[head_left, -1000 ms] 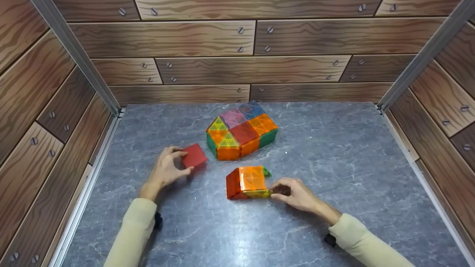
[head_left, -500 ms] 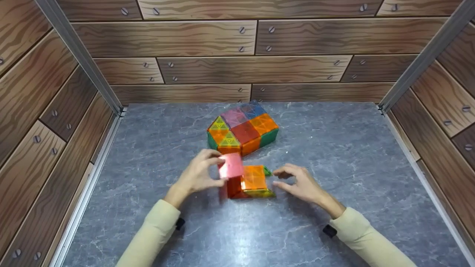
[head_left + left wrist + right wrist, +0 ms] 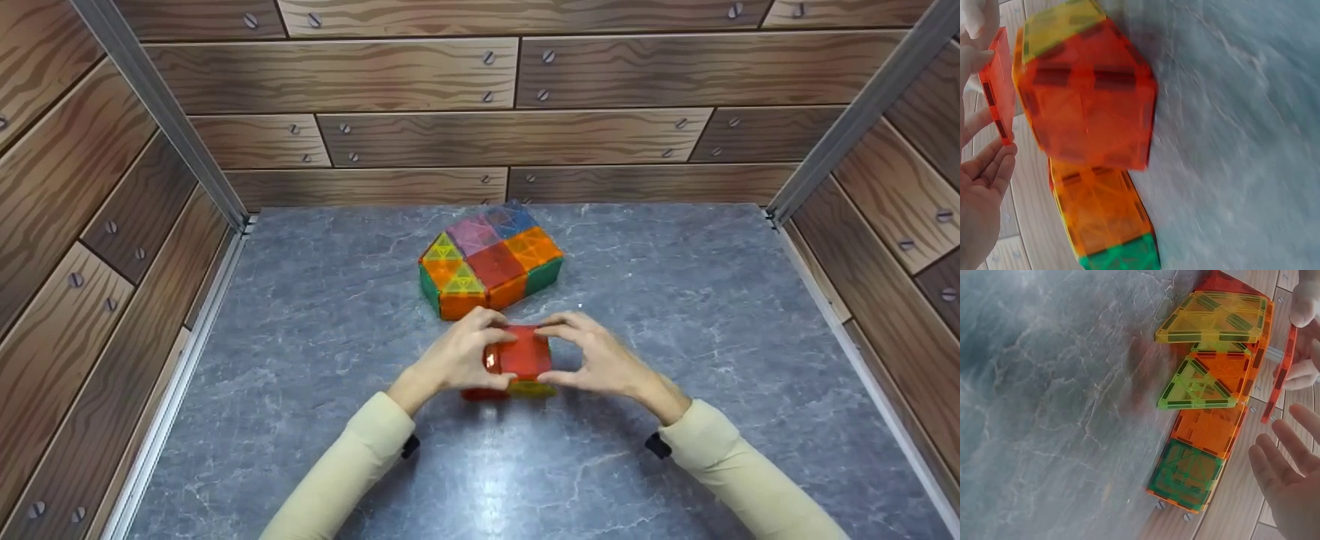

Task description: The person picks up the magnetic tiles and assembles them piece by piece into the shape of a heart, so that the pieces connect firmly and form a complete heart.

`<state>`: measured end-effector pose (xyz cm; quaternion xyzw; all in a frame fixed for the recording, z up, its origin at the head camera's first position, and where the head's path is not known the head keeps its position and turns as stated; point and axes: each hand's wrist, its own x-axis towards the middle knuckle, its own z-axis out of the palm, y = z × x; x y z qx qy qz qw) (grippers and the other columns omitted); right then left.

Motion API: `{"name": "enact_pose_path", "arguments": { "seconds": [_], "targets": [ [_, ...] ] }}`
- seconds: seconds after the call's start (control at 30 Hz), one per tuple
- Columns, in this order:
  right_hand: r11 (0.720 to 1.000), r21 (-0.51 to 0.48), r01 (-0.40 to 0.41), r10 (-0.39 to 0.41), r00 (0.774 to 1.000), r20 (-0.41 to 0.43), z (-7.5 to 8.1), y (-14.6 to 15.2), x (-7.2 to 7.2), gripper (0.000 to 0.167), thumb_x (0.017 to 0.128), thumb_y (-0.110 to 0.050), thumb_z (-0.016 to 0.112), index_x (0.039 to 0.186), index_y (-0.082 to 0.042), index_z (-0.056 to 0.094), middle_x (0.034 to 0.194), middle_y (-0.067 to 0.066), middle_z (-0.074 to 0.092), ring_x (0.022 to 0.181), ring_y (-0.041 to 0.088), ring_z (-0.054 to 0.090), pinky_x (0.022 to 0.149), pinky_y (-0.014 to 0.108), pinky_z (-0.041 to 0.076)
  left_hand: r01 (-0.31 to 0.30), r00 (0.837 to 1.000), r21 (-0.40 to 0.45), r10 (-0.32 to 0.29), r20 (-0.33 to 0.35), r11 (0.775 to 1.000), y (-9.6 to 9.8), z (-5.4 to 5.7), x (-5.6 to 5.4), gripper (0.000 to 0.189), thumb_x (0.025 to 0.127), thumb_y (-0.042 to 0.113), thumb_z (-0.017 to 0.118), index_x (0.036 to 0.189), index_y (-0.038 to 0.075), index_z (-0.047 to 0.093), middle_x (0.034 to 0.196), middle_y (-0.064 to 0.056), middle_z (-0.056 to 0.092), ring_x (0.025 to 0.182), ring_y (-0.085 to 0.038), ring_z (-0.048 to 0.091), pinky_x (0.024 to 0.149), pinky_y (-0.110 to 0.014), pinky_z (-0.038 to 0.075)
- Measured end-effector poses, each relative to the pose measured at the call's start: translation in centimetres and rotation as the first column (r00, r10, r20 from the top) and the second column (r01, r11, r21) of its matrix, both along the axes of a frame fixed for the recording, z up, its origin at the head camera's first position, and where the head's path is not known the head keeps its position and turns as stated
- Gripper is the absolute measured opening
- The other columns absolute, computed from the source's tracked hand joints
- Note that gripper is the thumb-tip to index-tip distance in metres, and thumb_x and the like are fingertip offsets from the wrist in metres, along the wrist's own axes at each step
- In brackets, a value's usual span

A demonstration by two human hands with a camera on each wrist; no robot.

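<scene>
My left hand [image 3: 456,358] holds a red square magnetic tile [image 3: 526,351] by opposite edges, thumb on the near side and fingers on the far side. Beneath the tile is a small block of magnetic tiles, mostly hidden from above. In the left wrist view its red side [image 3: 1089,115] shows, with a gap between it and the held tile. A yellow tile [image 3: 1213,319] and a green triangle tile [image 3: 1199,388] stick out from its other side. Close to the tile's right edge is my right hand [image 3: 606,361], its fingers [image 3: 1280,464] apart from the tile; whether its thumb touches is unclear.
Just behind the hands stands a larger magnetic-tile structure [image 3: 495,266] with green and orange sides and a multicoloured top. Wood-patterned walls [image 3: 420,75] border the grey marbled table [image 3: 300,330] at the back and both sides.
My left hand has carried the red tile rightward from beside the small block to over it. My right hand left the block's yellow tile, drew back slightly, then came in toward the red tile.
</scene>
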<state>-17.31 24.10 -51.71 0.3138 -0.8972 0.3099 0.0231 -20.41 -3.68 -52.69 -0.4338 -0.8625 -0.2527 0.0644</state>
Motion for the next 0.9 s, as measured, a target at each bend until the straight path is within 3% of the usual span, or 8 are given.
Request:
{"name": "enact_pose_path", "arguments": {
  "seconds": [0.23,0.4,0.7,0.9],
  "targets": [
    [0.992,0.117,-0.040,0.045,0.998,-0.039,0.2,-0.1,-0.3,0.070,0.082,-0.042,0.091,0.140,-0.010,0.068,0.141,0.008,0.064,0.131,0.027,0.059,0.105,0.049,0.057,0.058,0.998,0.004,-0.058,-0.002,0.998,1.6,-0.4,0.0,0.054,0.084,0.044,0.085,0.127,0.012,0.076,0.133,-0.009,0.066,0.119,-0.024,0.060,0.102,-0.035,0.058],
    [0.991,0.128,-0.038,0.042,0.999,-0.031,-0.5,0.6,-0.6,0.072,0.081,-0.041,0.091,0.140,-0.009,0.068,0.134,0.007,0.065,0.124,0.025,0.061,0.100,0.048,0.058,0.079,0.997,0.060,-0.079,0.004,0.995,1.3,-1.4,0.0,0.065,0.085,0.051,0.086,0.135,0.011,0.070,0.137,-0.010,0.065,0.125,-0.025,0.059,0.108,-0.038,0.056],
    [0.998,-0.024,0.051,-0.048,0.994,0.102,-2.7,2.7,-0.3,0.073,0.078,-0.045,0.093,0.142,-0.019,0.068,0.133,0.001,0.065,0.125,0.025,0.064,0.105,0.053,0.055,-0.069,0.989,-0.044,0.074,0.132,0.997,-1.3,-2.6,0.2,0.091,0.079,0.066,0.084,0.147,0.010,0.061,0.147,-0.009,0.059,0.135,-0.025,0.055,0.116,-0.044,0.050],
    [0.997,-0.052,0.062,-0.053,0.987,0.152,-3.6,3.2,-0.7,0.074,0.078,-0.047,0.093,0.142,-0.021,0.067,0.132,-0.001,0.064,0.124,0.024,0.064,0.104,0.052,0.055,-0.092,0.977,-0.058,0.102,0.190,0.994,-1.8,-2.8,0.2,0.092,0.081,0.067,0.082,0.150,0.011,0.059,0.144,-0.007,0.060,0.132,-0.025,0.058,0.114,-0.045,0.052]
  ]
}}
